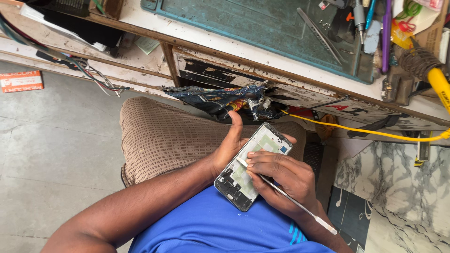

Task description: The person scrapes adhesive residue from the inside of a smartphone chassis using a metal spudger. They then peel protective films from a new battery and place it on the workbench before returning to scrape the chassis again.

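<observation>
My left hand (228,145) cradles an opened phone frame (253,165) from the left, thumb raised along its edge. The frame shows a white inner plate with green patches and dark parts at its lower end. It is held over my lap, below the bench edge. My right hand (283,180) pinches a thin metal spudger (293,201) with white tips, its upper tip pressed on the middle of the phone frame. The tool's other end sticks out to the lower right.
A worn wooden workbench (243,51) runs across the top with a teal mat (262,28), tweezers (319,35) and several tools at the right. A yellow cable (375,132) hangs along its front. A crumpled dark cloth (225,99) sits in a drawer gap. Grey floor lies left.
</observation>
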